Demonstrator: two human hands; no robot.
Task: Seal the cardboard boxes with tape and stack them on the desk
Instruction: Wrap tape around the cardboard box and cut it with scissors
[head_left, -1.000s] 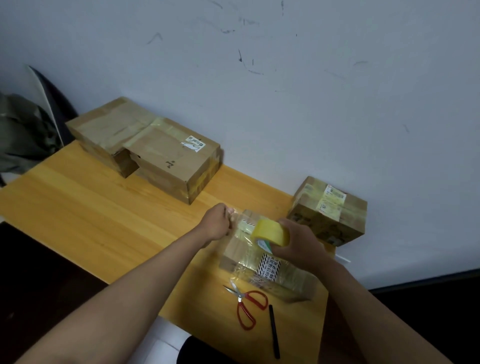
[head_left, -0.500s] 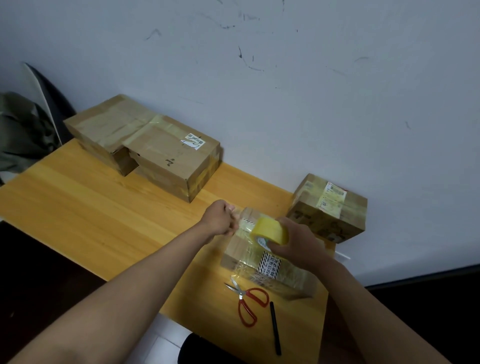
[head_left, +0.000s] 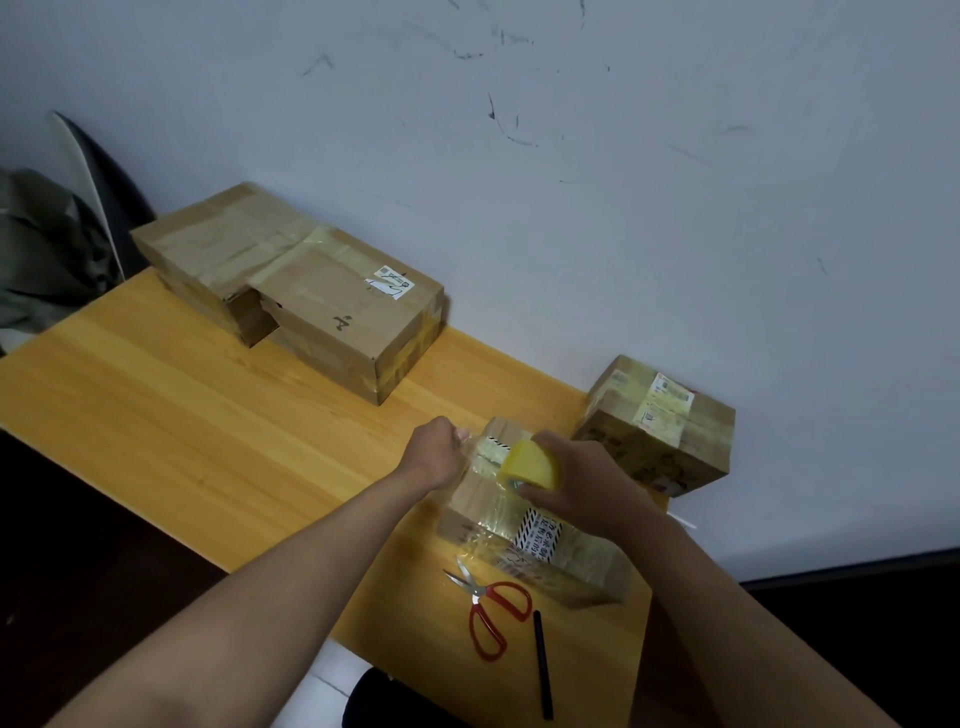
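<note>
A small cardboard box (head_left: 524, 535), wrapped in clear tape and bearing a striped label, lies on the wooden desk (head_left: 208, 431) in front of me. My right hand (head_left: 582, 483) grips a yellow tape roll (head_left: 532, 466) over the box's top. My left hand (head_left: 439, 457) is fisted at the box's far left corner and pinches the free end of the clear tape strip (head_left: 480, 447) drawn from the roll. Another taped box (head_left: 657, 423) sits at the right against the wall. Two larger boxes (head_left: 306, 291) lie side by side at the back left.
Red-handled scissors (head_left: 491, 608) and a black pen (head_left: 542, 665) lie on the desk near its front edge, just before the small box. A dark chair with a grey-green garment (head_left: 47, 254) stands beyond the desk's left end. The wall (head_left: 623, 182) runs along the back.
Both hands stay on the small box; the left fist has shifted slightly while holding the tape end, and the roll stays in the right hand. The camera has drifted a little.
</note>
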